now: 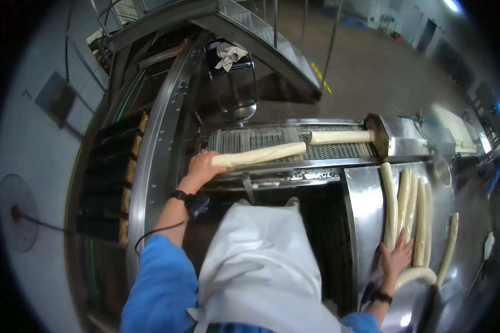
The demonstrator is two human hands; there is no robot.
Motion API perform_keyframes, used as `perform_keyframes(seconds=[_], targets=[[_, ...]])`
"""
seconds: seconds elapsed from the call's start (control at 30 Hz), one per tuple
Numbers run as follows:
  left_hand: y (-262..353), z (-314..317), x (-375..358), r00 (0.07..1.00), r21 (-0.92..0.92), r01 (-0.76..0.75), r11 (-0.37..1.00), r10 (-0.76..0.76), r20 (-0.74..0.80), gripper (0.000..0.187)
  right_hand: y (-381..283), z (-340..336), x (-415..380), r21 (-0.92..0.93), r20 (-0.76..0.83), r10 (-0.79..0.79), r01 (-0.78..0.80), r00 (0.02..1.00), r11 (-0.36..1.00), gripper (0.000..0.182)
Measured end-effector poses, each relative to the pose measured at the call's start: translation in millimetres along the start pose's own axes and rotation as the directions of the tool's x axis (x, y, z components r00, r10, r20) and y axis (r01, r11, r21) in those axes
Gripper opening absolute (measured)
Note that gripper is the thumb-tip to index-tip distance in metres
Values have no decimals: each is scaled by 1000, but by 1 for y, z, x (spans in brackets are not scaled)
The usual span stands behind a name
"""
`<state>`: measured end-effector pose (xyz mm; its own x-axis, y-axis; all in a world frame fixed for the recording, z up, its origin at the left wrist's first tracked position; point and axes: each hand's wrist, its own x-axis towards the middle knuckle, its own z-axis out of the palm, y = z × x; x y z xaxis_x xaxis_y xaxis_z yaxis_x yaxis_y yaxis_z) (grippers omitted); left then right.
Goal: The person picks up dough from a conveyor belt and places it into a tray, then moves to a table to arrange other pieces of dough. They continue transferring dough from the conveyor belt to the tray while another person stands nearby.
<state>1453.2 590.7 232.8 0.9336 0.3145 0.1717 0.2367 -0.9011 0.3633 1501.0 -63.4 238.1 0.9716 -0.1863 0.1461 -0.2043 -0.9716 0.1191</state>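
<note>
A long pale dough roll (261, 155) lies slantwise on the mesh conveyor belt (241, 140), and my left hand (201, 166) has its fingers around the roll's left end. Farther right on the belt, another dough roll (339, 137) extends from a metal housing (397, 137). To my right, several dough rolls (404, 205) rest side by side on a steel table (364, 194). My right hand (397, 256) touches the near ends of these rolls, its fingers spread. Close by are a bent roll (416, 275) and a separate roll (449, 250).
On the left, a curved metal rail (155, 144) borders a line of dark trays (108, 176). Beyond the belt stands a stool (233, 108) with a cloth (229, 54) on it. Metal stairs (278, 53) rise behind. A wall fan (18, 212) is at far left.
</note>
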Motion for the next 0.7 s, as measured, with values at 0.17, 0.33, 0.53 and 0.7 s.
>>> perform_keyframes(seconds=[0.17,0.33,0.53,0.7], targets=[[7,-8,8,967,-267,184,946,-126,221,39,-1,-1,2,18,-13,-18,18,1000,1000,104],[99,-41,10,806,-720,516,465,22,592,44,-45,-28,16,577,-197,-262,328,945,748,67],[261,-63,25,660,-851,0,525,640,394,68,-170,-111,27,908,-359,-553,418,752,-21,68],[344,-60,20,455,-878,330,347,757,470,86,-107,-150,15,929,-80,-555,-140,828,-342,36]])
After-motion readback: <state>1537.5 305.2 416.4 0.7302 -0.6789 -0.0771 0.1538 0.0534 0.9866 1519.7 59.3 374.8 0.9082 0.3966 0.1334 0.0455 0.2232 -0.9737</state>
